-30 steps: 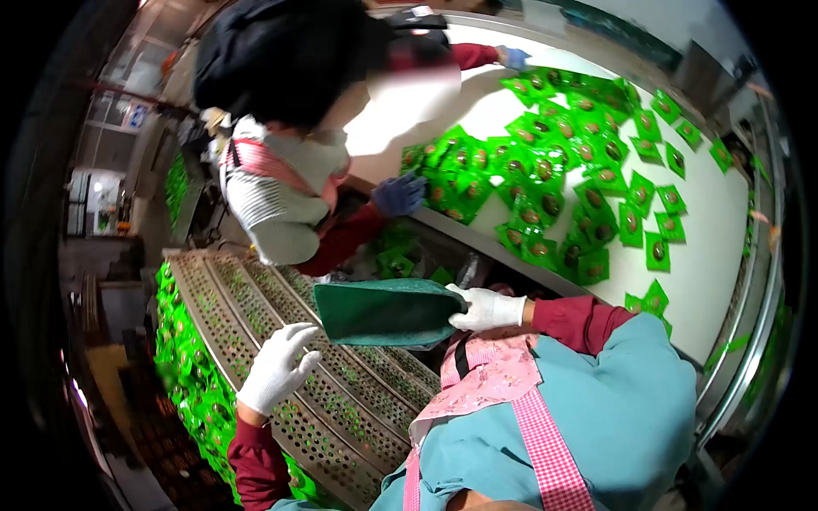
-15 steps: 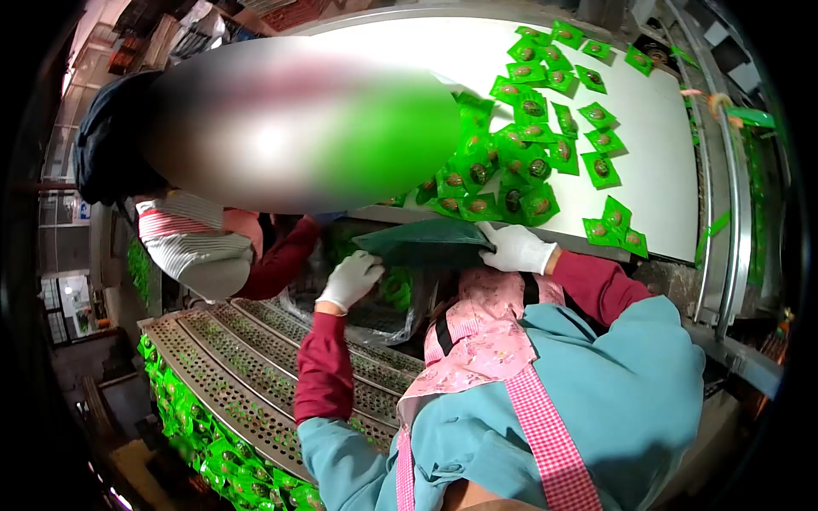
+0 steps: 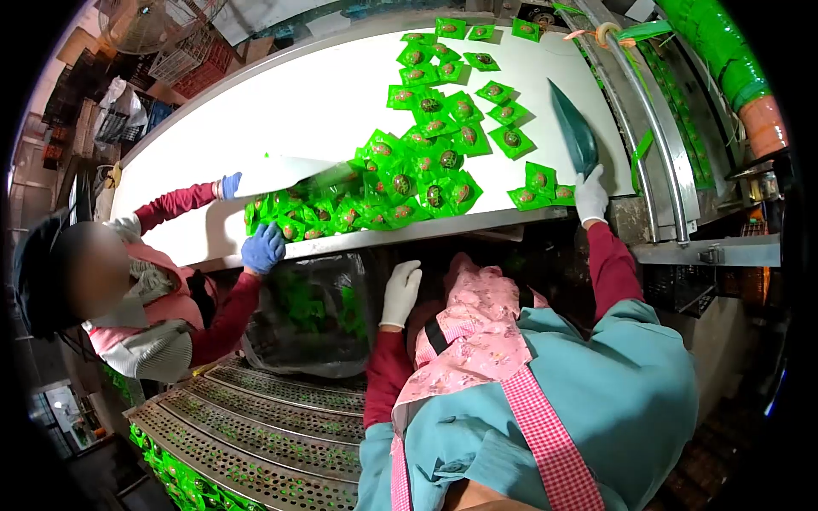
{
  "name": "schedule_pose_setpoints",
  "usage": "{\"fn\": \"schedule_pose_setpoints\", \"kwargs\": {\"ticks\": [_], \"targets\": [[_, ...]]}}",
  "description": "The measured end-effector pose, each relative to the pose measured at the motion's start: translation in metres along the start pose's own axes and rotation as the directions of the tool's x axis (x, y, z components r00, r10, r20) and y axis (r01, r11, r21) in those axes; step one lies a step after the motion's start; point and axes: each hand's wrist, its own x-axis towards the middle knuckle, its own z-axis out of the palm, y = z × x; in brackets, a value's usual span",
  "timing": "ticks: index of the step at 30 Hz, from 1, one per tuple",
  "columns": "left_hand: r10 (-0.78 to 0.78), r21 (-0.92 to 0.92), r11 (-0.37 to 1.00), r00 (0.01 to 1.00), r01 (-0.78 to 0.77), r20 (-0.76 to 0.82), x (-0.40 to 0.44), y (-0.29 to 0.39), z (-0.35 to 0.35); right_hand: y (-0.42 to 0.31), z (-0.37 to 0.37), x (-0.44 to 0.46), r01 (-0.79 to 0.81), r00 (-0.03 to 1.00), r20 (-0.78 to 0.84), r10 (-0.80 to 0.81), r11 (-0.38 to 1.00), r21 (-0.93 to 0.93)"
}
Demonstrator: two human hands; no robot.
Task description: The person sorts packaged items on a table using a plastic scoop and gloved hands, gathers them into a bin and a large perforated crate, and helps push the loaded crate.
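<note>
My right hand (image 3: 591, 196), in a white glove, is closed on the near end of a dark green plastic sheet (image 3: 576, 134). The curved sheet stands tilted over the right part of the white table (image 3: 601, 106), its tip pointing away from me. Just left of it lie a few small green packets (image 3: 540, 179), each with a brown oval item showing. My left hand (image 3: 400, 294), also white-gloved, is in front of the table edge with its fingers stretched out. Nothing shows in it. Many more green packets (image 3: 430, 162) are heaped along the middle of the table.
At left, a co-worker's blue-gloved hands (image 3: 262, 247) are by the heap, near a white sheet (image 3: 285, 169). Below the table edge stands a clear-bag-lined bin (image 3: 311, 341) with green packets inside. Perforated metal slats (image 3: 256, 417) lie lower left; metal rails (image 3: 652, 162) run at right.
My left hand has let go of the green sheet and dropped back. My right hand has carried the sheet right, over the table. The view has turned, and the co-worker's hands now show.
</note>
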Motion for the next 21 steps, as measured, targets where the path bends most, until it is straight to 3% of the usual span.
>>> {"fn": "schedule_pose_setpoints", "kwargs": {"ticks": [2,5,8,11,14,17,21], "targets": [[-0.053,-0.069,0.996,0.999,0.053,0.004,0.000,0.011,0.009,0.026,0.040,0.026,-0.064,0.997,0.047,0.067,0.997,-0.052],[-0.072,-0.043,0.996,0.997,0.072,-0.005,0.014,0.018,0.015,0.017,0.073,0.019,-0.021,0.993,0.118,0.030,0.997,-0.078],[0.050,0.143,0.989,0.997,-0.041,-0.058,0.035,0.040,0.013,-0.013,0.084,0.011,0.198,0.956,0.255,-0.142,0.958,-0.208],[0.123,0.190,0.976,0.989,-0.105,-0.084,0.067,0.059,0.006,-0.061,0.071,-0.013,0.506,0.861,0.282,-0.423,0.771,-0.387],[0.144,0.241,0.965,0.977,-0.104,-0.157,0.091,0.059,0.003,-0.108,0.078,-0.042,0.506,0.835,0.295,-0.465,0.859,-0.075],[0.172,0.277,0.955,0.961,-0.109,-0.216,0.109,0.059,0.007,-0.149,0.112,-0.063,0.587,0.759,0.366,-0.538,0.809,-0.026],[0.218,0.453,0.890,0.918,-0.047,-0.332,0.133,0.050,0.018,-0.201,0.129,-0.094,0.545,0.690,0.380,-0.616,0.787,0.287]]}}
